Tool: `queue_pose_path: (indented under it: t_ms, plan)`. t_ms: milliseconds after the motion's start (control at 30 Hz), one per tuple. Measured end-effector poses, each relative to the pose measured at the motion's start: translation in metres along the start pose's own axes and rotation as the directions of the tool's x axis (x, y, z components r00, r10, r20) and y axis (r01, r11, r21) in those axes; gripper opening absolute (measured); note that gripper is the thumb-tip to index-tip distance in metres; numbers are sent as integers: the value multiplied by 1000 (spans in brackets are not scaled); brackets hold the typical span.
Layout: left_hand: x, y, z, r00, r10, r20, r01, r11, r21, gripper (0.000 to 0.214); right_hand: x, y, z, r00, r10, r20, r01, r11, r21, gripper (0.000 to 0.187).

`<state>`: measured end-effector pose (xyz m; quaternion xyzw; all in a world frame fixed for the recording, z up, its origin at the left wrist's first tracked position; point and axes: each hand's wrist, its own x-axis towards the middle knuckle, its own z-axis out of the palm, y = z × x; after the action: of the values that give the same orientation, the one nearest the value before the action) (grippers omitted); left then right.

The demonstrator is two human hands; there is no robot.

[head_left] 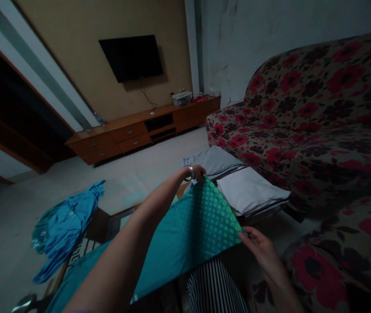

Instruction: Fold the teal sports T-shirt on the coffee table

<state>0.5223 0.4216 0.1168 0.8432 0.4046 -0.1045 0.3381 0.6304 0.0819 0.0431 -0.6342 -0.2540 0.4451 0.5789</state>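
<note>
A teal garment [168,248] with a green dotted pattern at one end stretches across in front of me. My left hand [198,172], with a silver bracelet at the wrist, pinches its far corner. At the near corner, my right hand [259,244] grips the patterned edge between thumb and fingers. The patterned end hangs taut between both hands, while the plain part runs off to the lower left under my left arm. Just beyond the right hand lie folded light grey clothes [250,189], with another folded grey piece [216,161] behind them.
Bright blue clothing [71,221] is heaped at the left, on the edge of a low table. A floral sofa [302,104] stands at the right, with another floral seat [345,256] nearer. Along the wall are a wooden TV cabinet [129,132] and a mounted television [133,58].
</note>
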Motion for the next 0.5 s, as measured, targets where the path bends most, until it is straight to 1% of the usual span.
queue_pose_path:
  t_ms: [67,167,300,400,500]
  plan:
    - [-21,-4,-7,999,46,-25,-47,997,-60,26,-12,-12,10,1000,-17,25,18,999,-32,54]
    - [-57,-11,-19,994,90,-62,-97,988,-117,32,-34,-33,33,996,-54,74,58,997,-55,54]
    - [-110,-27,-42,988,109,-106,-125,979,-159,35,-66,-61,68,974,-103,202,120,990,-73,48]
    - [-155,-49,-60,983,117,-142,-144,969,-199,35,-89,-78,98,938,-127,323,164,982,-89,41]
    - [-203,-81,-73,977,112,-181,-155,957,-244,35,-112,-88,133,896,-144,420,200,975,-92,36]
